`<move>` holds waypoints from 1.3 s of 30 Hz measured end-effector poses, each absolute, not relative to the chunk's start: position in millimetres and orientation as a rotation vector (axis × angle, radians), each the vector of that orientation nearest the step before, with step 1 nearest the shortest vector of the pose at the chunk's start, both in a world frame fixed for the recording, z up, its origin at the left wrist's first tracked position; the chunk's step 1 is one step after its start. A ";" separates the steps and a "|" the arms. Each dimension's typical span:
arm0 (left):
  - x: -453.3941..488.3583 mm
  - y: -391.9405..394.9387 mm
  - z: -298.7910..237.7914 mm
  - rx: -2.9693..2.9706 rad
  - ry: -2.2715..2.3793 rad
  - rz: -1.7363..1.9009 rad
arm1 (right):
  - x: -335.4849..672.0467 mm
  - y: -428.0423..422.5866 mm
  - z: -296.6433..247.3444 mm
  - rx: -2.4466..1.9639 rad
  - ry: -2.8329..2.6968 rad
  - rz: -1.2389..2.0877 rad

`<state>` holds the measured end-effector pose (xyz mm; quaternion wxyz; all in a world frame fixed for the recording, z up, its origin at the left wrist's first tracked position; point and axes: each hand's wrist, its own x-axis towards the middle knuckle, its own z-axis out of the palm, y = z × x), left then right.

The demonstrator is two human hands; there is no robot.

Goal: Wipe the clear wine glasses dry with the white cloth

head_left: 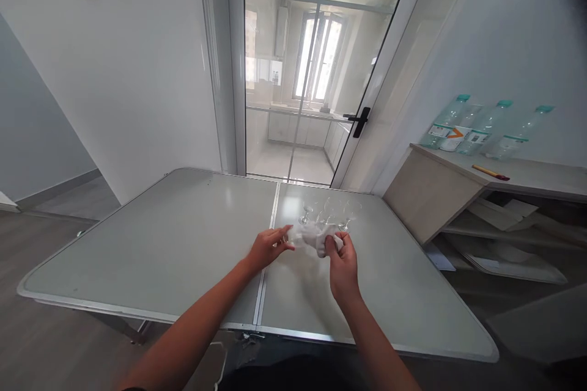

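Cloth (312, 236) stretches crosswise between both hands, left hand (267, 247) and right hand (343, 264) pinching its ends, wine glasses (329, 212) just beyond.

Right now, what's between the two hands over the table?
Head view: a white cloth spans the gap, pinched by left hand and right hand. Clear stemmed glasses stand just behind, on the table.

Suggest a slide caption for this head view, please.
Both hands, left hand and right hand, hold a white cloth before glasses on a grey table.
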<state>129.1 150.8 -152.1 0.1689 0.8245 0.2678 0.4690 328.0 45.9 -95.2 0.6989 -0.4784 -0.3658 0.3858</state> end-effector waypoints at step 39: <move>133.6 130.6 -134.2 1.609 0.416 0.857 | 285.1 96.4 -67.1 -1.071 -1.088 0.845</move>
